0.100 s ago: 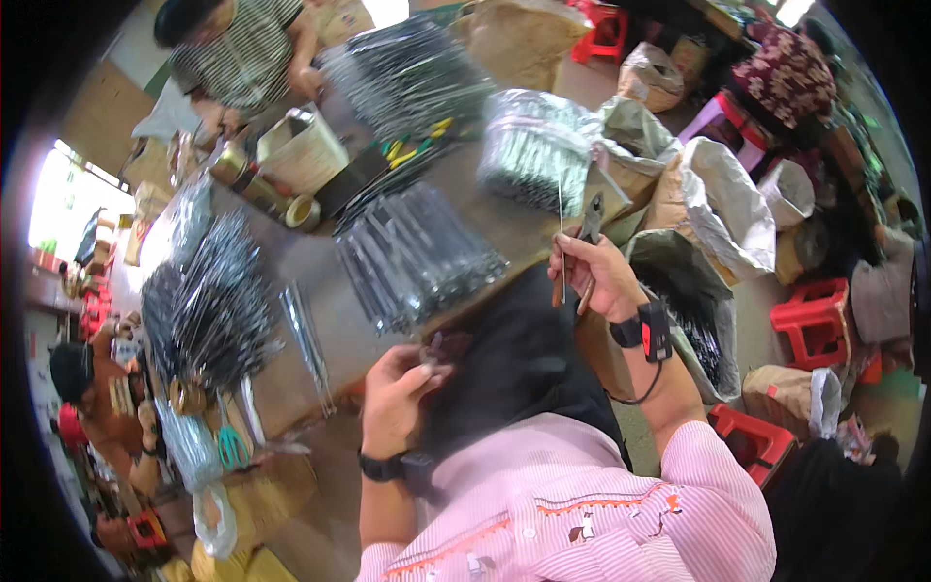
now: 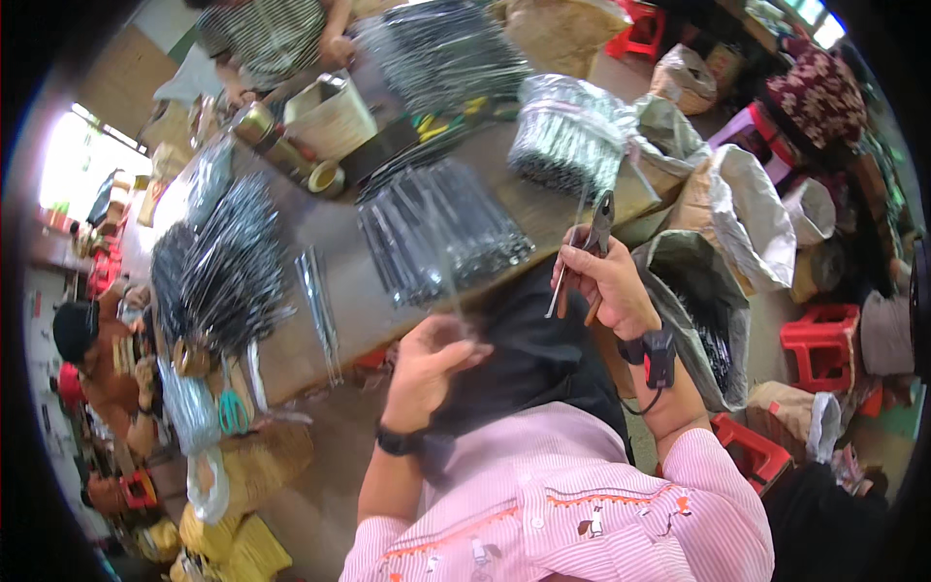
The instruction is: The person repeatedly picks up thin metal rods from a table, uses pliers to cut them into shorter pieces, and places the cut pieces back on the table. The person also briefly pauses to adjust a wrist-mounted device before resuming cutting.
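My right hand (image 2: 609,283) is closed around pliers (image 2: 602,215), jaws pointing up, along with a thin metal rod (image 2: 558,291) that slants down past the fingers. To its left, my left hand (image 2: 427,364) hovers by the table's near edge, thumb and fingers drawn together. A faint, blurred translucent streak rises from its fingertips; what it is cannot be made out. Just beyond that hand lies a wide row of dark, thin pieces in clear plastic sleeves (image 2: 436,233). Two or so similar sleeved pieces (image 2: 317,306) lie apart on the left.
On the table (image 2: 335,218) stand a heaped pile of sleeved pieces (image 2: 233,272), a wrapped bundle (image 2: 567,141), a tape roll (image 2: 327,178) and a box (image 2: 330,116). Open sacks (image 2: 742,218) and red stools (image 2: 819,339) crowd the right. A co-worker (image 2: 267,39) sits across the table.
The view has shifted, so the table's things sit further right and the near ones higher. My left hand has moved right and up, blurring; my right hand keeps the pliers and rod, now tilted more.
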`<act>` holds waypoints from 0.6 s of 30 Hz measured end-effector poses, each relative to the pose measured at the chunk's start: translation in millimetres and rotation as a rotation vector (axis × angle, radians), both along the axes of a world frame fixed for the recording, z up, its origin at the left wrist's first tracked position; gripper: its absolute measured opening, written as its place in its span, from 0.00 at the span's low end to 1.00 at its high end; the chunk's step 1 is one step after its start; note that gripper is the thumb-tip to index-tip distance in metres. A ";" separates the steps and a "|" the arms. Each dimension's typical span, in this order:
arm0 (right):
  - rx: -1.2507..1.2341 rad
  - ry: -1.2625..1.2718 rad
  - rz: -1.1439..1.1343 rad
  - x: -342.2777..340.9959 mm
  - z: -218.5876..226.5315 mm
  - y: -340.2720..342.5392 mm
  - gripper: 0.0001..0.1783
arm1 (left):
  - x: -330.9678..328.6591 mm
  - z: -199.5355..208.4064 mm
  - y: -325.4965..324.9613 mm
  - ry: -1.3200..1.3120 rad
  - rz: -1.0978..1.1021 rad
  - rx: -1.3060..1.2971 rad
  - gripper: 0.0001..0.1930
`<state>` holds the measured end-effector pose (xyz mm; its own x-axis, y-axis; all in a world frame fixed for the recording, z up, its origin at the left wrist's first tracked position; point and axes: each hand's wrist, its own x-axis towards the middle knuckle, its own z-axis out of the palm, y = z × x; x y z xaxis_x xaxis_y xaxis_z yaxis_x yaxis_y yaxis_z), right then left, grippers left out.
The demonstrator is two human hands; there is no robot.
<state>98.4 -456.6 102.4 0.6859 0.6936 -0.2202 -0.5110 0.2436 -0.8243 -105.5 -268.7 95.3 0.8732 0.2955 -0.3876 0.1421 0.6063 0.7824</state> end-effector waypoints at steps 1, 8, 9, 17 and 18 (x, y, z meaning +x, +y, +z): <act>-0.034 -0.021 -0.010 -11.7 5.1 4.2 0.09 | 3.0 2.5 -3.4 0.034 -0.027 0.008 0.11; -0.039 -0.206 -0.099 -51.7 9.1 22.5 0.09 | 11.6 11.1 -8.8 -0.059 -0.029 0.040 0.08; -0.049 -0.224 -0.096 -53.1 7.4 22.2 0.08 | 11.8 10.7 -7.6 -0.067 -0.030 0.053 0.08; -0.131 -0.342 -0.111 -71.4 -0.3 31.0 0.06 | 14.4 5.8 -6.3 -0.068 -0.030 0.116 0.06; -0.149 -0.343 -0.115 -72.0 0.3 31.7 0.06 | 14.5 6.0 -6.1 -0.060 -0.021 0.112 0.06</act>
